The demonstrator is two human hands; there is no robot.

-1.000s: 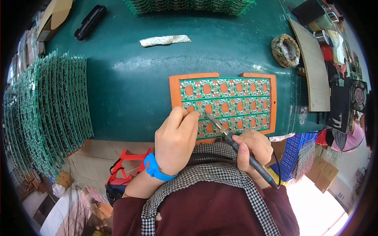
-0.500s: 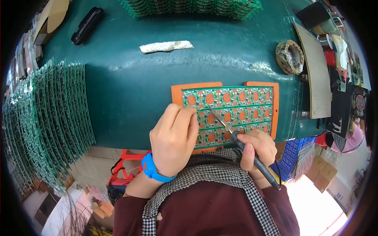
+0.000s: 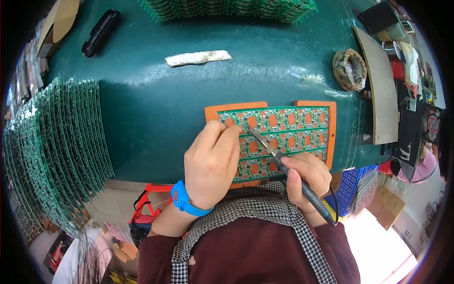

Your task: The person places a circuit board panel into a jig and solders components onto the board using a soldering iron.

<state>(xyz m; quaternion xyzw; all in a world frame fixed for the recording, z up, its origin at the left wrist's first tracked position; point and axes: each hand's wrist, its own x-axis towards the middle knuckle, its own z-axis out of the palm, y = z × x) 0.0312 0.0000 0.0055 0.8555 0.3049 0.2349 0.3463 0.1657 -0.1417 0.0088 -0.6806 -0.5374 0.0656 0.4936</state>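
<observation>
A green circuit board panel with rows of round openings lies in an orange frame at the table's near edge. My right hand grips a soldering iron by its dark handle. Its metal tip points up and left, down at the panel's upper left part. Over the panel's left end is my left hand, with a blue wristband on the wrist. Its thumb and fingers are pinched together close to the iron's tip. Whatever they hold is too small or too hidden to make out.
Upright rows of green circuit boards stand at the left, and more boards at the far edge. A whitish strip lies mid-table. To the right are a rough round bowl and a wooden board. A black holder-like object lies far left.
My left hand has shifted slightly up and right over the panel's left end. The soldering iron's tip has moved a little up and left, still held in my right hand.
</observation>
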